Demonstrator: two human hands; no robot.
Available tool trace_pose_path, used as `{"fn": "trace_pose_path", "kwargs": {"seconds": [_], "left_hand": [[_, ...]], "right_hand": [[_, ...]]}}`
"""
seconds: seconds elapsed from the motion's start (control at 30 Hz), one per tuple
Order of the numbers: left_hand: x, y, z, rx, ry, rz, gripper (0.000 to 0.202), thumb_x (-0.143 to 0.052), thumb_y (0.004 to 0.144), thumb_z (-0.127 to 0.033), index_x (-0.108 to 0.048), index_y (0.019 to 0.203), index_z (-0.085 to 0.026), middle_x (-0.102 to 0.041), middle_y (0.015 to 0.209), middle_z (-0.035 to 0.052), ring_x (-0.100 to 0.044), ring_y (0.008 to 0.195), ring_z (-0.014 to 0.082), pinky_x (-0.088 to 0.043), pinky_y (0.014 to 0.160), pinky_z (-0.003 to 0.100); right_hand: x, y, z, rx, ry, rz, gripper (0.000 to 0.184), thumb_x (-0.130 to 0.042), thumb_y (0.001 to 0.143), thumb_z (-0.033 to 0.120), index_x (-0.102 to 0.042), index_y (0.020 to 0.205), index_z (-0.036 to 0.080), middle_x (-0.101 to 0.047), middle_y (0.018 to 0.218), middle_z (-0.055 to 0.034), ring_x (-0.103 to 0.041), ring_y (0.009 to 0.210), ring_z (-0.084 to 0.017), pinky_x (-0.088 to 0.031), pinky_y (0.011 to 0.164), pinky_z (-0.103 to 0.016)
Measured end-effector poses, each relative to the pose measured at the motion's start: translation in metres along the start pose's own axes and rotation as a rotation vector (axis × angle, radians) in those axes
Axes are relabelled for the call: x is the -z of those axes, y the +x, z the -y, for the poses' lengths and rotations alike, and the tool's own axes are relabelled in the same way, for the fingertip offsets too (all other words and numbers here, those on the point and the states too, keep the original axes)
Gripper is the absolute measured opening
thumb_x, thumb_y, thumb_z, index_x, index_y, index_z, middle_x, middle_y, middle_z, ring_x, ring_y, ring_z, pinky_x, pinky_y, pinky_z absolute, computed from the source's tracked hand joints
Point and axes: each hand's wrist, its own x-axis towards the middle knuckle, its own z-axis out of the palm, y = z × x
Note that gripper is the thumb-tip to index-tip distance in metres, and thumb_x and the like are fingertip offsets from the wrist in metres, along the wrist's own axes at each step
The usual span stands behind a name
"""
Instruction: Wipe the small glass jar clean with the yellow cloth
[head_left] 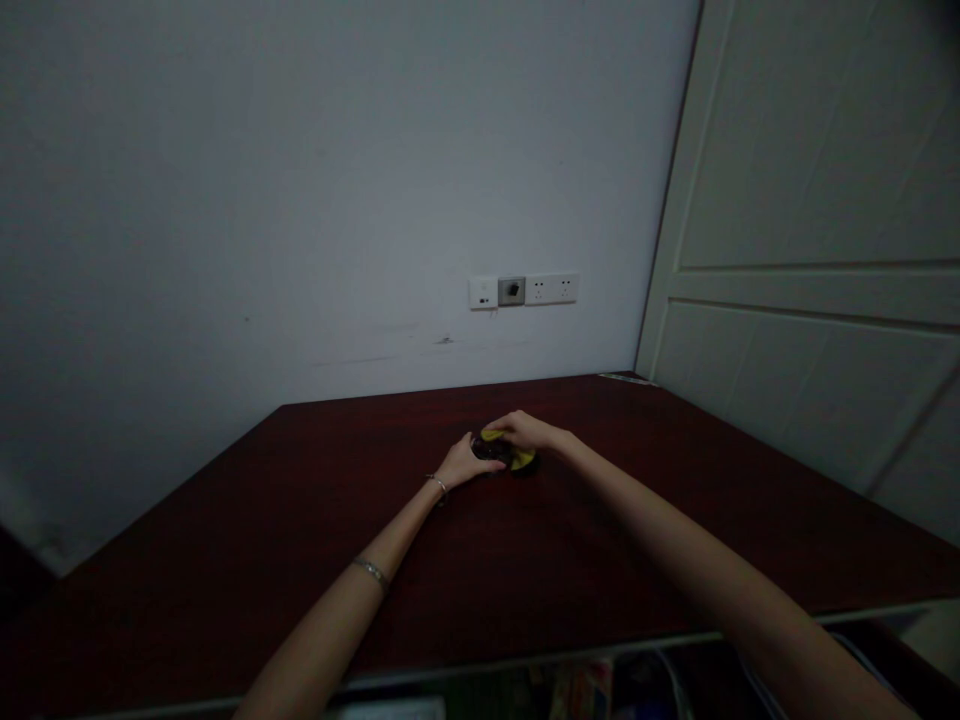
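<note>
Both of my hands meet near the middle of the dark red tabletop (pixel 360 520). My left hand (pixel 459 463) curves its thumb and fingers around a small, dark, shiny object (pixel 487 450) whose kind I cannot make out. From the right, my right hand (pixel 525 430) is closed on a yellow cloth (pixel 523 459), pressed against that object. Part of the cloth sticks out below the palm, and another bit shows by the fingertips. Bracelets circle my left wrist and forearm. My fingers hide much of the dark object.
White sockets (pixel 551 289) and a grey switch plate (pixel 511 291) are on the wall behind the table. A pale panelled door (pixel 810 230) stands along the right side. Under the table's front edge, an open space holds a colourful packet (pixel 581 688) and other dim items.
</note>
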Motion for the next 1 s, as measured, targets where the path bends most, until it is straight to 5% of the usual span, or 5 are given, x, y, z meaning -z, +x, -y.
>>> {"fn": "trace_pose_path", "kwargs": {"seconds": [0.37, 0.57, 0.8, 1.0], "left_hand": [[0.0, 0.0, -0.002, 0.02, 0.151, -0.003, 0.087, -0.073, 0.048, -0.058, -0.049, 0.115, -0.008, -0.06, 0.112, 0.0157, -0.055, 0.106, 0.0298, -0.043, 0.088, 0.035], [-0.001, 0.002, 0.003, 0.027, 0.131, -0.019, 0.099, -0.075, 0.046, -0.055, -0.041, 0.126, -0.008, -0.05, 0.127, 0.0192, -0.047, 0.117, 0.0312, -0.039, 0.096, 0.035], [-0.002, 0.003, 0.008, -0.093, 0.02, 0.025, 0.075, -0.076, 0.052, -0.048, -0.053, 0.115, -0.015, -0.062, 0.112, 0.0108, -0.058, 0.103, 0.025, -0.045, 0.089, 0.034], [-0.001, 0.0, 0.005, -0.081, -0.027, -0.002, 0.074, -0.077, 0.051, -0.043, -0.052, 0.116, -0.016, -0.062, 0.112, 0.0106, -0.058, 0.104, 0.0243, -0.043, 0.092, 0.035]], "right_hand": [[0.009, -0.004, 0.018, -0.014, -0.237, 0.12, 0.035, -0.047, 0.08, 0.01, -0.063, 0.109, 0.019, -0.068, 0.104, -0.0061, -0.064, 0.091, -0.018, -0.043, 0.077, -0.02], [0.001, -0.011, 0.011, 0.028, -0.181, 0.027, 0.028, -0.045, 0.083, 0.012, -0.064, 0.102, 0.018, -0.07, 0.095, -0.0054, -0.064, 0.083, -0.017, -0.043, 0.073, -0.021], [-0.01, 0.006, 0.005, 0.183, -0.123, -0.032, 0.027, -0.047, 0.081, 0.01, -0.065, 0.1, 0.017, -0.068, 0.099, -0.0062, -0.063, 0.09, -0.017, -0.044, 0.079, -0.023], [-0.015, 0.015, -0.001, 0.176, -0.079, -0.06, 0.033, -0.047, 0.081, 0.013, -0.063, 0.109, 0.019, -0.065, 0.111, -0.0057, -0.06, 0.102, -0.018, -0.042, 0.09, -0.025]]}}
